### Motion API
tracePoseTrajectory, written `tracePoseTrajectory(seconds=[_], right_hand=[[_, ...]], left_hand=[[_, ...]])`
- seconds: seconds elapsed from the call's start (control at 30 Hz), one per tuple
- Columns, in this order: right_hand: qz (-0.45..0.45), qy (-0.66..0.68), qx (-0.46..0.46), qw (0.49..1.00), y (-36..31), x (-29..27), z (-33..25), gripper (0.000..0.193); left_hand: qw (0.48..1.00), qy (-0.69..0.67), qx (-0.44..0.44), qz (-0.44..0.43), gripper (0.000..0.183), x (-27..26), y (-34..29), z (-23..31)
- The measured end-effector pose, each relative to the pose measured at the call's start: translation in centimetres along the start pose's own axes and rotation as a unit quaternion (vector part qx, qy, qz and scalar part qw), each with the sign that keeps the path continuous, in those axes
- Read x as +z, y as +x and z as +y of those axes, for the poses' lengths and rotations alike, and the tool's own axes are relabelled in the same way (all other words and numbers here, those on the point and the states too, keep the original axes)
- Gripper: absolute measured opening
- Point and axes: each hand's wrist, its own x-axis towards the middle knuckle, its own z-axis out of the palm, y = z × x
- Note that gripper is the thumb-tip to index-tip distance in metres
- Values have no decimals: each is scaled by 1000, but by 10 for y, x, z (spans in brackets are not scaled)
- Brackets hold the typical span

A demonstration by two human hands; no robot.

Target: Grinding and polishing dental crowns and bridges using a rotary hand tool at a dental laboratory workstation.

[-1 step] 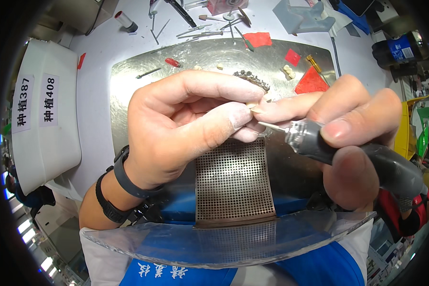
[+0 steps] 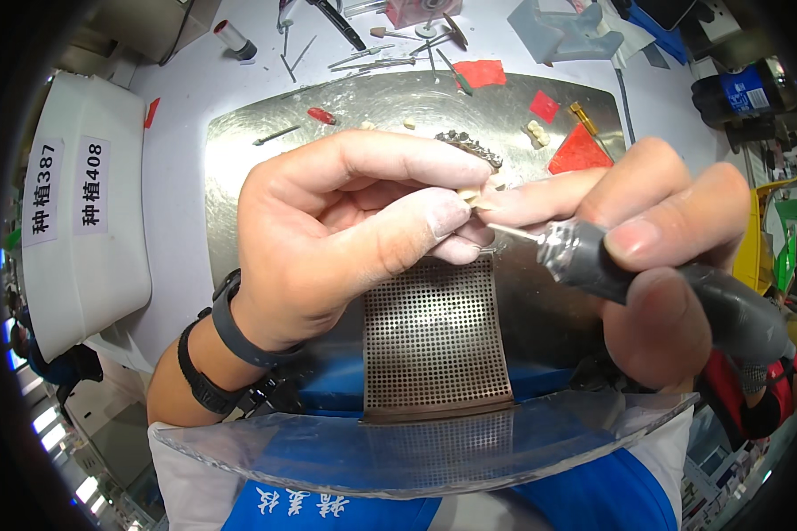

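Between its thumb and index finger, my left hand (image 2: 328,212) pinches a small cream-coloured piece like a dental crown (image 2: 469,192), mostly covered by the fingertips. My right hand (image 2: 660,239) grips a black rotary handpiece (image 2: 602,265) with a clear-looking, shiny nose. A thin pale bur (image 2: 514,232) sticks out of it, its tip close beside the piece; whether they touch I cannot tell. One outstretched right finger rests against the left fingertips. Below the hands lies a perforated metal grille (image 2: 434,345). Just beyond them, a dark beaded metal part (image 2: 469,146) is partly hidden.
A metal tray (image 2: 239,142) carries red sheet pieces (image 2: 578,150), a cream tooth-like cluster (image 2: 536,134) and a loose bur (image 2: 276,135). Several burs and a black pen (image 2: 335,22) lie behind it. A white bin (image 2: 88,221) stands left; a clear curved shield (image 2: 434,451) spans the near side.
The handpiece and its bur have shifted slightly to the right with my right hand. My left hand keeps its pinch in nearly the same place.
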Motion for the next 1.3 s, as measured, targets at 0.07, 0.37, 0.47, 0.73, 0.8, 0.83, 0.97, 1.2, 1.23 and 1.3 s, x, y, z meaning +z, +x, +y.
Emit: tracePoseTrajectory(seconds=[0.07,0.37,0.47,0.73,0.8,0.83,0.97,1.2,1.23,1.3], right_hand=[[10,11,-30,999,0,-5,2,23],[21,-50,46,997,0,-4,-13,23],[28,-37,31,998,1,0,-9,22],[73,-43,14,996,8,23,-12,22],[131,16,5,991,8,25,-7,23],[85,13,-9,996,3,13,0,23],[35,-63,3,997,3,8,-8,24],[57,36,-50,996,1,5,5,21],[48,-22,-15,998,2,7,-4,20],[39,-78,20,996,2,11,-11,19]], left_hand=[[999,-29,-17,18,23,4,1,2],[996,-88,-16,28,22,5,2,3],[995,-99,-21,27,22,4,1,2],[994,-96,-21,38,22,8,0,4],[994,-96,-21,47,21,9,-1,3],[993,-107,-28,48,21,10,-1,4],[992,-107,-43,44,20,10,-1,5],[991,-109,-53,55,20,13,0,6],[991,-109,-50,55,20,12,0,5],[991,-109,-47,58,20,11,-1,5]])
